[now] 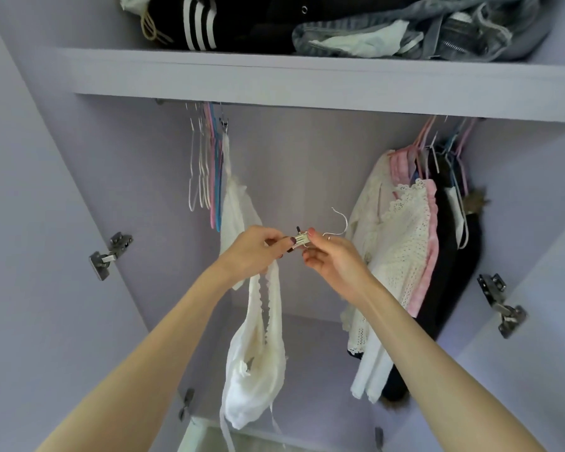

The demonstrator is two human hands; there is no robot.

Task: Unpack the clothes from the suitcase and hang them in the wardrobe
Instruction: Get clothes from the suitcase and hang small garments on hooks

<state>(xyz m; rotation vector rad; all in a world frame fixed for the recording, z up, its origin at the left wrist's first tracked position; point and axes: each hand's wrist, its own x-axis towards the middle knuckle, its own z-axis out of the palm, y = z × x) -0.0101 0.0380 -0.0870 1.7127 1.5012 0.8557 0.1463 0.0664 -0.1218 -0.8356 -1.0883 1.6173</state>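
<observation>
Clip hanger (302, 239) pinched by both hands, left hand (258, 252) and right hand (331, 261); white lace top (258, 370) dangled from left fingers, in front of wardrobe (291, 177).

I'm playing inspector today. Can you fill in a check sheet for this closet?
Surface: shelf piled with folded clothes.
Job's things: white top dangling from clip hanger; hung clothes at right on the rail.
Clutter: empty hangers at left.
Hands: left hand pinches the top and clip; right hand pinches the clip hanger.
Cables: nothing seen.
Surroundings: lilac wardrobe, door hinges at both sides.
</observation>
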